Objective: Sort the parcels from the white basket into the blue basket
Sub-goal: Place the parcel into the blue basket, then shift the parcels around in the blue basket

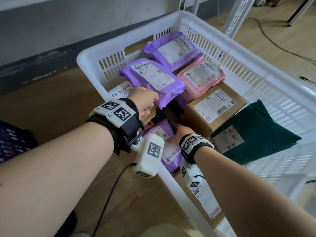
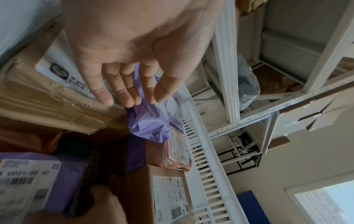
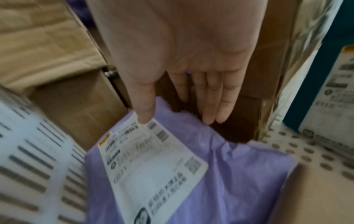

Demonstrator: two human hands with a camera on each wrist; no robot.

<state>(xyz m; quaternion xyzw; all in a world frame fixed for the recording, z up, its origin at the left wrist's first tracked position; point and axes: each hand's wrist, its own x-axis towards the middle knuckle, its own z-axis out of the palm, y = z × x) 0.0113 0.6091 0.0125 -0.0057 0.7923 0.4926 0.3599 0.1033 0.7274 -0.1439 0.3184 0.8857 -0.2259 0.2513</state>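
The white basket (image 1: 80, 59) holds several parcels. A purple bag parcel (image 1: 153, 77) lies on top near its left side. My left hand (image 1: 145, 102) reaches its near corner; the wrist view shows straight fingers (image 2: 122, 94) touching the crumpled purple corner (image 2: 149, 121). A lower purple parcel (image 1: 168, 148) lies by the near wall. My right hand (image 1: 181, 130) reaches down at its far edge, beside a brown box (image 1: 215, 106). In the right wrist view this hand (image 3: 178, 118) is flat, with the thumb tip on the label of that parcel (image 3: 229, 174).
Also in the basket are a pink parcel (image 1: 201, 77), a second purple one (image 1: 172, 47), a dark green one (image 1: 256, 130) and a labelled box (image 1: 121, 89) under the left hand. A white shelf frame (image 1: 239, 16) and floor cables (image 1: 273, 41) lie beyond. A blue slotted object (image 2: 249, 203) shows outside.
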